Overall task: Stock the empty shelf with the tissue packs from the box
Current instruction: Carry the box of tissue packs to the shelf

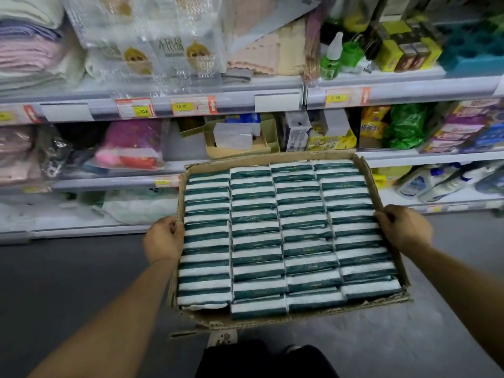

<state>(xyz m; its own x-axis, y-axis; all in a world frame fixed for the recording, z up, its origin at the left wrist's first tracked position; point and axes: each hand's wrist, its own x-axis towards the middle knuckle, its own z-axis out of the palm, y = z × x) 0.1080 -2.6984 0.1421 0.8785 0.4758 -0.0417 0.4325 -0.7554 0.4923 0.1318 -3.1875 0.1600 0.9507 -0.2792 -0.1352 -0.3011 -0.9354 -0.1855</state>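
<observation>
Fingers (pixel 174 225) of both hands curl over the box (pixel 366 170) walls.

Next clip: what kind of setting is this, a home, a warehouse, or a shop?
Most likely a shop aisle: tiered shelves carry price tags on their front edges, stocked with packaged goods such as folded towels and green bottles.

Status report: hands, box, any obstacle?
Left hand and right hand grip box sides. Tissue packs all inside. No obstacle seen.
</observation>
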